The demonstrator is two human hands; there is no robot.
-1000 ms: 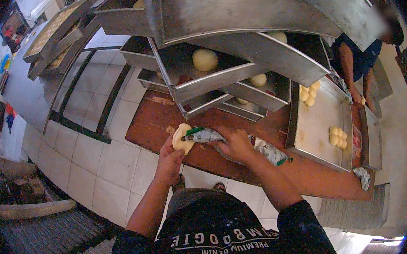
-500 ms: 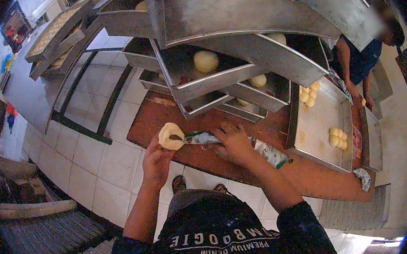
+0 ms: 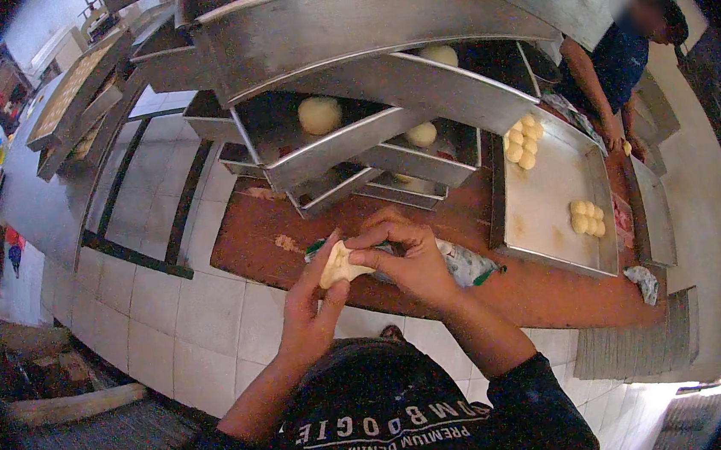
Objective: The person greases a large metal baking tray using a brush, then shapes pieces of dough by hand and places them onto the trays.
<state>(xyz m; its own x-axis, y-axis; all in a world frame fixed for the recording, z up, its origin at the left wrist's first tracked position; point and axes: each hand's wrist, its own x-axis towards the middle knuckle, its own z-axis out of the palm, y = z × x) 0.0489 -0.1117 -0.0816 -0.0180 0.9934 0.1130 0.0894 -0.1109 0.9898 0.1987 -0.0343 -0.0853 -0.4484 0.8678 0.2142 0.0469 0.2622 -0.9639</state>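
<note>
A small, pale, flattened piece of dough [image 3: 342,264] is held between my two hands over the front edge of the brown table. Its near side rests in my left hand [image 3: 303,309], with the thumb and fingers closed about it. My right hand [image 3: 406,251] pinches the dough's upper edge between thumb and fingertips. Behind and under the right hand lies a filled plastic piping bag [image 3: 467,265], white with green, partly hidden by that hand. Whatever is inside the dough is covered by the fingers.
Crosswise stacked metal pans [image 3: 293,38] rise beyond my hands, with a dough ball [image 3: 319,115] in one. To the right, a metal tray [image 3: 555,238] holds clusters of small dough balls [image 3: 587,217]. A crumpled wrapper [image 3: 641,284] lies near the brown table's [image 3: 548,305] right end. A co-worker [image 3: 612,66] stands beyond.
My right hand has let go of the piping bag and now pinches the dough. The dough's open cup shape has been drawn together. My left hand has shifted right and nearer to me.
</note>
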